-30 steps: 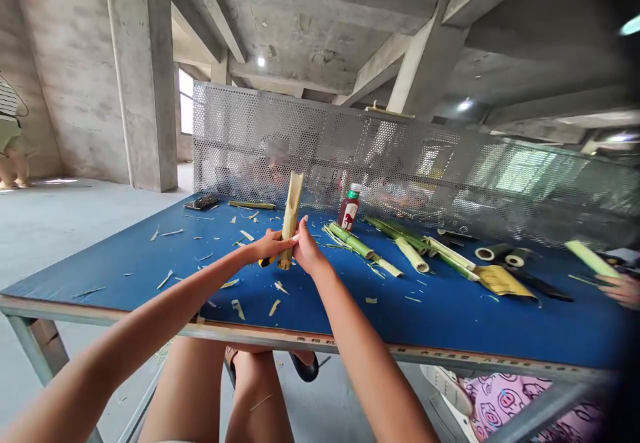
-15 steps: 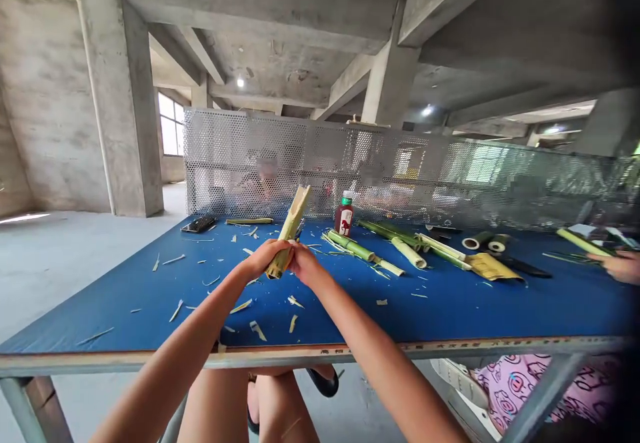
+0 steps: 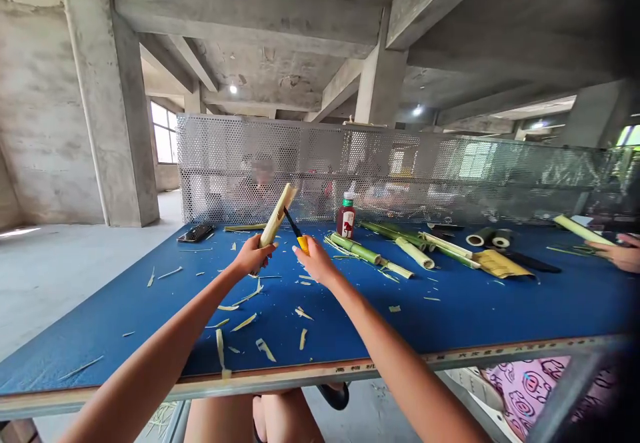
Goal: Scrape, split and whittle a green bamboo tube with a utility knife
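Observation:
My left hand (image 3: 253, 257) is closed round the lower end of a pale bamboo piece (image 3: 277, 215), which tilts up and to the right above the blue table (image 3: 450, 309). My right hand (image 3: 314, 263) grips a knife (image 3: 296, 232) by its yellow handle. The dark blade points up and left, with its tip touching the bamboo piece near the middle. Both hands are held a little above the table top.
Bamboo shavings (image 3: 245, 321) lie scattered on the table. A small red bottle (image 3: 345, 215), green bamboo lengths (image 3: 370, 253), cut rings (image 3: 483, 237) and a phone (image 3: 194, 233) sit near a perforated metal screen (image 3: 400, 169). Another person's hand (image 3: 617, 254) holds bamboo at far right.
My hands have drawn apart. The right hand now shows the knife with its blade against the bamboo, which was upright a second ago and has tilted to the right.

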`<state>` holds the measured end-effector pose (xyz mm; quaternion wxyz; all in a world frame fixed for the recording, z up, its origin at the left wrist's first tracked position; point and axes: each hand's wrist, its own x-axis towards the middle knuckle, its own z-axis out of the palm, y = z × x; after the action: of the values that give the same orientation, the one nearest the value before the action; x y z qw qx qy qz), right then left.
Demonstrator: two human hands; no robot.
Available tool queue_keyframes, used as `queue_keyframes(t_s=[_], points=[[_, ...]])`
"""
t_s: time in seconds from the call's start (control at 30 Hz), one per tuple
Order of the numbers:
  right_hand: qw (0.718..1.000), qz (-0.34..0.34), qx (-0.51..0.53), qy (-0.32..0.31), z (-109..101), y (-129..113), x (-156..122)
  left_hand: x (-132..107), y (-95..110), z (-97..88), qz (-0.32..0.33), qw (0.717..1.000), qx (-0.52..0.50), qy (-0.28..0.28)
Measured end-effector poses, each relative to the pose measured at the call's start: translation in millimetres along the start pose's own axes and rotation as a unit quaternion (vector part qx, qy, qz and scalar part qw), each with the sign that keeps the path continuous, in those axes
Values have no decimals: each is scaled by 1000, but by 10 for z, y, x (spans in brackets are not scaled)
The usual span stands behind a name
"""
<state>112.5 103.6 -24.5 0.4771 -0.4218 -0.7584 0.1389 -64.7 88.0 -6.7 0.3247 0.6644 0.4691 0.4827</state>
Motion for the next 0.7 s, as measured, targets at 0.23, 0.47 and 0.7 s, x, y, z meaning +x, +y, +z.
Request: queue_keyframes(t_s=[0.23,0.47,0.7], points=[[999,-10,-34,11,-55,-25,-109,-79,-116,-31,-18,999,-7,-26],[987,110,105,-55,17,-80,-147,-93,-129,-43,-25,1000,-12,-15],[998,50,-25,-20,7,4,-158,-93,-170,-44,-44,999,10,-4]])
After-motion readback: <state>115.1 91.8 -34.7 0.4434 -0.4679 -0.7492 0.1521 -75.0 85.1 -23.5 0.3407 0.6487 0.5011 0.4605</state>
